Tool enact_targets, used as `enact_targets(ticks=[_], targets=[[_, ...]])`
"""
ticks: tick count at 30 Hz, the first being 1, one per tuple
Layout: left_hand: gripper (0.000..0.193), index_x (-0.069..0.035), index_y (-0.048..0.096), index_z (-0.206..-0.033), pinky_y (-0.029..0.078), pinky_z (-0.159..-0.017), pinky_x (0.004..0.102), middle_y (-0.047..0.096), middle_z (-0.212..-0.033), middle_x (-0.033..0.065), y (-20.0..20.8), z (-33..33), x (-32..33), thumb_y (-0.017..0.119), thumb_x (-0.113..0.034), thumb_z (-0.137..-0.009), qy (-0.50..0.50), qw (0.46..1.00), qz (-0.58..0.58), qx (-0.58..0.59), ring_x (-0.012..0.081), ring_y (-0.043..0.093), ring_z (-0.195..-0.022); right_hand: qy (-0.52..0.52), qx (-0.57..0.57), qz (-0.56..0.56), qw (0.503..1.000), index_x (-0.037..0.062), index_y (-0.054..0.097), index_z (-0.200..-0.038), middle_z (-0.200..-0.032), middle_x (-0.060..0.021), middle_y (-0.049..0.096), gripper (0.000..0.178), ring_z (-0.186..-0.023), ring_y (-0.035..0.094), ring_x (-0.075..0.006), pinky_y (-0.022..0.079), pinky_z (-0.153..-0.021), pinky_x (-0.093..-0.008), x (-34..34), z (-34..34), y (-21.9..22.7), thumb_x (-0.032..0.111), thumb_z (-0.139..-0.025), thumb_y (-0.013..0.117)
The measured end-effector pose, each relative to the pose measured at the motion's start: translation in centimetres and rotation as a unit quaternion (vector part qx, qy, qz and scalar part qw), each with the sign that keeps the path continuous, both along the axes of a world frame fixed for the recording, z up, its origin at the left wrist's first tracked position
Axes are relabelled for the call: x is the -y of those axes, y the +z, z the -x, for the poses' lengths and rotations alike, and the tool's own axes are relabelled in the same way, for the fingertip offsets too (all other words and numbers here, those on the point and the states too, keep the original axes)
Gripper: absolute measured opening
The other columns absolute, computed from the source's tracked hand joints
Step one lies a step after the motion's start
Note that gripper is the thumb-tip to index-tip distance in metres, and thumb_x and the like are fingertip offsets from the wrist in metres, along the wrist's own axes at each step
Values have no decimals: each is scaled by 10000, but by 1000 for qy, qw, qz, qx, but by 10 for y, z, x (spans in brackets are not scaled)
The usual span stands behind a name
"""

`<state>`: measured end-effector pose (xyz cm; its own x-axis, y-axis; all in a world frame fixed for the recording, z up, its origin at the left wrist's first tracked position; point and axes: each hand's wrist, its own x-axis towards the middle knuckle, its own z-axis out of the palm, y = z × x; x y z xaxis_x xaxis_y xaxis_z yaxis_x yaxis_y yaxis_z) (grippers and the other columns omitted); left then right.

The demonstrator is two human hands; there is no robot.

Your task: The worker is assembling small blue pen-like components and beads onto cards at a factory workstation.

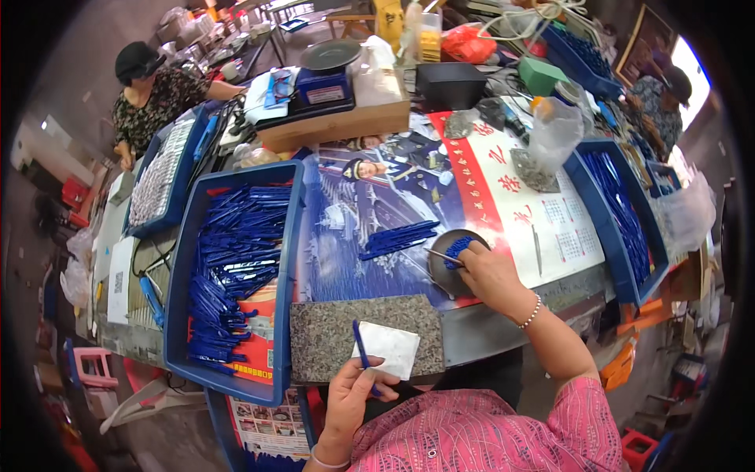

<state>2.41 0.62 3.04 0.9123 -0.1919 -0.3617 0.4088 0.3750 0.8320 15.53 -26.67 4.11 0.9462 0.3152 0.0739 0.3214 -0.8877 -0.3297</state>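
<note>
My left hand (355,393) grips a thin, dark blue strip shaped like a spectacle arm (360,344), held upright over a white square pad (399,355). That pad lies on a speckled stone slab (318,326) at the table's near edge. Over a round grey dish (437,277) my right hand (486,271) is closed on metal tweezers (442,256), whose tip points left. Small blue pieces (458,248) lie in the dish beside the fingers; whether the tweezers hold one cannot be seen. Just left of the dish rests a small pile of blue spectacle arms (399,238).
A blue tray (292,236) heaped with blue strips stands left, another blue tray (659,271) right. A poster (334,275) covers the tabletop, with a metal pointed tool (537,250) on it. A wooden box (338,126) stands behind. Two people (153,98) sit across the table.
</note>
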Motion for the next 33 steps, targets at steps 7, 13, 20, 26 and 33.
enact_targets(ticks=[7, 13, 20, 26, 33], targets=[[217, 15, 481, -1056, 521, -613, 257, 594, -1086, 205, -6, 3, 18, 403, -158, -949, -21, 999, -14, -31, 227, 657, -786, 11, -18, 21, 1000, 11, 523, -791, -808, -156, 527, 124, -694, 555, -344, 452, -625, -420, 3, -8, -7, 109, -757, 592], [211, 18, 464, -1065, 532, -637, 278, 584, -1089, 226, -9, 3, 27, 375, -137, -954, 6, 999, 16, -48, 248, 654, -815, -13, 9, -65, 998, 4, 522, -773, -761, -154, 516, 118, -674, 531, -340, 438, -616, -390, 2, -3, 4, 69, -721, 606], [249, 22, 446, -1096, 514, -670, 288, 627, -909, 203, -5, 16, 28, 390, -178, -959, 12, 997, 56, -60, 221, 639, -758, -138, -51, -419, 896, 21, 498, -732, -677, -67, 580, 103, -508, 499, -59, 393, -446, -198, 1, 59, 18, -19, -725, 593], [262, 36, 394, -1150, 537, -678, 345, 608, -883, 242, 4, 17, 34, 366, -131, -950, -67, 994, 71, -48, 275, 637, -731, -77, -364, -805, 462, -3, 502, -806, -757, -178, 567, 154, -393, 394, -78, 341, -346, -213, -19, 99, -6, -15, -735, 638], [355, 14, 266, -1271, 511, -708, 278, 567, -1051, 205, 10, 14, 39, 373, -86, -948, -164, 976, 113, -86, 200, 626, -824, -58, -482, -831, 273, -4, 506, -858, -765, -124, 499, 99, -392, 308, -41, 302, -321, -195, -28, 109, -25, 55, -820, 575]])
